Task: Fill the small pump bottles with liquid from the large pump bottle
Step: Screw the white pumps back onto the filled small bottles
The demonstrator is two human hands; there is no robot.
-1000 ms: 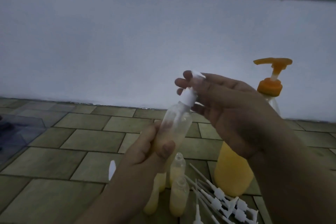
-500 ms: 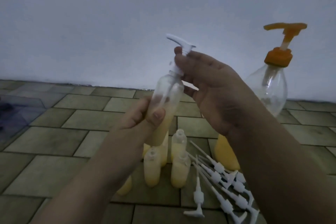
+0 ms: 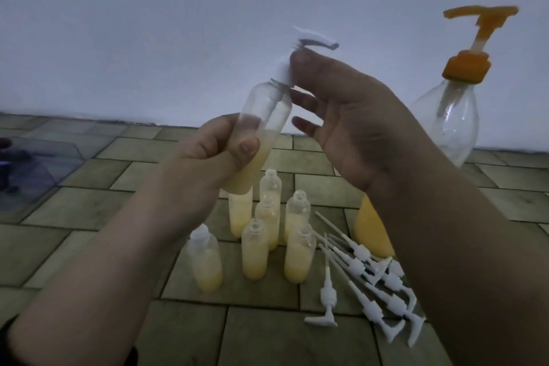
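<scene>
The fingers [image 3: 292, 64] of the right hand [image 3: 350, 125] pinch the white pump cap [image 3: 300, 50] at its collar, thumb and forefinger closed on it while the other fingers spread loosely below; the cap's spout points toward the right of the frame. The cap sits on the neck of a small pump bottle [image 3: 261, 134], tilted with its top leaning right, in the centre of the frame. The left hand [image 3: 214, 157] grips that bottle around its lower half, thumb across the front, and yellow liquid fills roughly the lower half of the clear body. No label, brand or writing can be read on any bottle. Below the hands, in the lower centre, a cluster of open small bottles [image 3: 269, 235] stands upright on the tiled floor [image 3: 77, 205], each partly filled with the same yellow liquid; a capped small bottle [image 3: 206, 261] stands just left of the cluster. To the right of the cluster a heap of loose white pumps [image 3: 365, 276] lies on the floor with their dip tubes pointing up and left. Behind the right forearm, at the right of the frame, the large pump bottle [image 3: 445, 125] stands upright with an orange pump head [image 3: 469, 47], its upper part clear and its base yellow. A dark translucent tray [image 3: 38, 157] lies at the left edge, and a pale wall [image 3: 148, 24] fills the upper frame.
</scene>
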